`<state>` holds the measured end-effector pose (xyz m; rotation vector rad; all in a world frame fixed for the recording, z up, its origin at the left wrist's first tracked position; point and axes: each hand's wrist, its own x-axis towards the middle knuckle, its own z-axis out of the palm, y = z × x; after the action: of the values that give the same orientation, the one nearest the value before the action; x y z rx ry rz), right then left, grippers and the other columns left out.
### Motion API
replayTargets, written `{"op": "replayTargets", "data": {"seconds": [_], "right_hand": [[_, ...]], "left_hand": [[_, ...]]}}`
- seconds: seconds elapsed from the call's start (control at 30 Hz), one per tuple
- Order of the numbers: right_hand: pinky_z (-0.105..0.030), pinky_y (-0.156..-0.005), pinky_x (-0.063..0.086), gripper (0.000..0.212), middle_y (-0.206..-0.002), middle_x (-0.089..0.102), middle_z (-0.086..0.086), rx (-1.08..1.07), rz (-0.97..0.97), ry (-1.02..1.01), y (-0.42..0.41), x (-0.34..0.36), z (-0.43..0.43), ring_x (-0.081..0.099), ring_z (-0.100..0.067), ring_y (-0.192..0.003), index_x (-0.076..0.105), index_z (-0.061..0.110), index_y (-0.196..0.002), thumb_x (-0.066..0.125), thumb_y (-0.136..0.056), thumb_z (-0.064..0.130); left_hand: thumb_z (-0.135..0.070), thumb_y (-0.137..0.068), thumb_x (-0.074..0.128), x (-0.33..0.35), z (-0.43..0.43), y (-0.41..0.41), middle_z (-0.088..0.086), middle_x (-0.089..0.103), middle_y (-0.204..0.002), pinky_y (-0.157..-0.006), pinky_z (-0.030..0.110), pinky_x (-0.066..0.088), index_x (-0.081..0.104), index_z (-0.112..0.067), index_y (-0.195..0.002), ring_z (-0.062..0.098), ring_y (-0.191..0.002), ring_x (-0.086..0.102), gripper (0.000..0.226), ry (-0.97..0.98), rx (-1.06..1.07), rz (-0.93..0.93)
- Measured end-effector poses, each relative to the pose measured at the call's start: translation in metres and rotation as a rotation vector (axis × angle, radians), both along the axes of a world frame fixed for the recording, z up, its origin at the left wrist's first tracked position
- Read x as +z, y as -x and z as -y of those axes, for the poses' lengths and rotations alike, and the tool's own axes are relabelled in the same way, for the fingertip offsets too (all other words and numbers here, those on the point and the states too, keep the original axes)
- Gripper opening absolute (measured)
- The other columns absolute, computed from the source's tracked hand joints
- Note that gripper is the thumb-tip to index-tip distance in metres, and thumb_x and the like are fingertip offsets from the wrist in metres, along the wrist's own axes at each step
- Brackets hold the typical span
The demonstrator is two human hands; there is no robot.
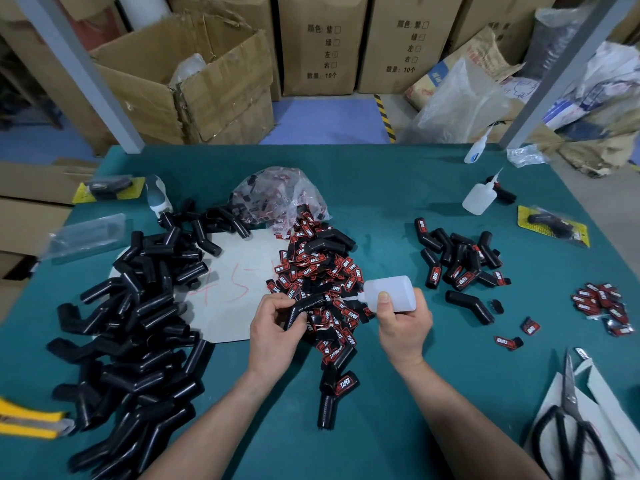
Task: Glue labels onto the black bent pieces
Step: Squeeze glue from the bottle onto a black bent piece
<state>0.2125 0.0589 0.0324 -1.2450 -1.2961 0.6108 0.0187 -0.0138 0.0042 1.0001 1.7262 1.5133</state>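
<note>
Bent piece (304, 308) gripped in left hand (273, 327); right hand (403, 322) holds glue bottle (391, 294), nozzle touching piece, above label pile (318, 271).

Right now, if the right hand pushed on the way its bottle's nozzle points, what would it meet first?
Probably the black bent piece that the left hand grips: the glue bottle in the right hand aims its nozzle leftward at it. Whether they touch is unclear.
</note>
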Motion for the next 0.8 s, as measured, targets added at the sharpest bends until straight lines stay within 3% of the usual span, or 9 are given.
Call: {"op": "replayTargets", "data": {"seconds": [0.13,0.33,0.63,0.8], "right_hand": [[-0.006,-0.049,0.031,0.033,-0.054,0.039,0.016,0.001,-0.006,-0.003,0.0013,-0.0011,0.001,0.047,0.008,-0.052,0.042,0.019,-0.067,0.062,-0.076,0.044],[-0.003,-0.049,0.031,0.026,-0.053,0.04,0.016,0.01,-0.007,-0.038,0.0037,0.0006,0.0023,0.048,0.009,-0.052,0.039,0.035,-0.07,0.063,-0.077,0.042],[-0.004,-0.049,0.031,0.031,-0.053,0.041,0.015,-0.012,-0.014,-0.015,0.0006,-0.0047,-0.0011,0.049,0.007,-0.053,0.042,0.023,-0.069,0.064,-0.077,0.044],[-0.005,-0.049,0.031,0.028,-0.052,0.048,0.012,-0.028,-0.01,-0.007,0.0011,-0.0044,-0.0022,0.048,0.007,-0.053,0.039,0.034,-0.069,0.064,-0.076,0.044]], "left_hand": [[0.009,-0.082,0.078,0.0008,0.0003,-0.0007,-0.001,0.064,-0.109,-0.081,0.013,0.049,0.062,-0.029,-0.095,0.004,-0.092,0.064,0.043,0.006,-0.002,-0.002],[0.008,-0.082,0.078,0.0003,-0.0002,-0.0013,-0.02,0.063,-0.105,-0.082,0.013,0.049,0.062,-0.04,-0.093,0.003,-0.094,0.065,0.052,0.014,-0.005,-0.01],[0.009,-0.082,0.078,0.0009,0.0001,-0.0015,-0.02,0.064,-0.105,-0.08,0.013,0.05,0.061,-0.038,-0.093,0.003,-0.092,0.065,0.051,0.02,-0.002,-0.014],[0.011,-0.081,0.077,0.0022,-0.0005,-0.002,-0.021,0.063,-0.103,-0.081,0.015,0.05,0.062,-0.046,-0.092,0.004,-0.092,0.064,0.06,0.01,-0.002,-0.014]]}}
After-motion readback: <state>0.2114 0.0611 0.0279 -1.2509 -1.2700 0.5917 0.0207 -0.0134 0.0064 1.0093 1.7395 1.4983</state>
